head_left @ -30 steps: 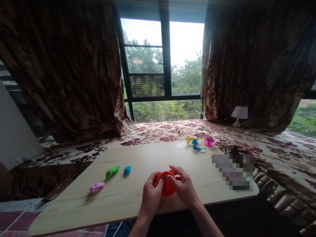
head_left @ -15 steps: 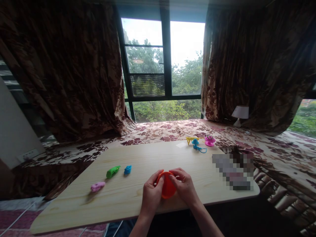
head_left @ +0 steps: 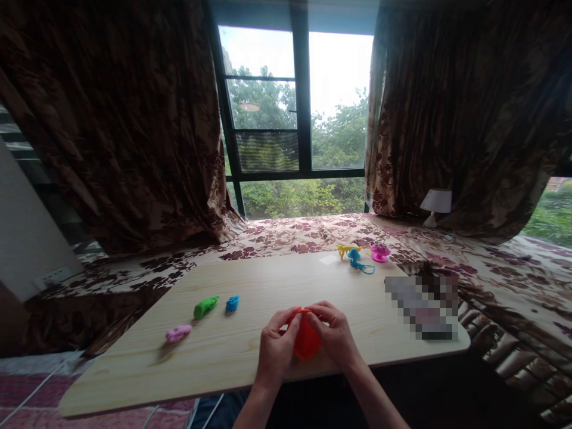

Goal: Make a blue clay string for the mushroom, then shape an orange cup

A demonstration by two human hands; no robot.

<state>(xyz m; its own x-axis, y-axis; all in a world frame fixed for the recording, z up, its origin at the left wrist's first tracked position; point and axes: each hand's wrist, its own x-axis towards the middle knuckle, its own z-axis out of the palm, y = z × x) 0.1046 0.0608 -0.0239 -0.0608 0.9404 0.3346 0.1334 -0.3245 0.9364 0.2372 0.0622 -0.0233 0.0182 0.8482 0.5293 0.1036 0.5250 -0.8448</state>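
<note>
Near the front edge of the table (head_left: 147,363), a soft-looking orange-red rounded piece (head_left: 307,341) is between my hands, its top edge pinched together. My left hand (head_left: 277,341) grips it at the upper left, thumb against the near face and fingers behind. From the right, my right hand (head_left: 333,330) pinches the same top edge, its fingertips close to those of the left. What the piece is made of I cannot tell for sure; it resembles modelling clay. The fingers hide its upper sides.
Left on the table lie a green lump (head_left: 206,307), a blue lump (head_left: 232,304) and a pink lump (head_left: 178,333). At the far edge are a yellow figure (head_left: 347,251), a blue mushroom-like piece (head_left: 354,257) and a magenta piece (head_left: 381,252). A blurred-out item (head_left: 424,310) lies right.
The orange-red piece's top rim has gone from a wide rounded opening to a narrow pinched edge. My fingertips have come closer together. The view has shifted slightly.
</note>
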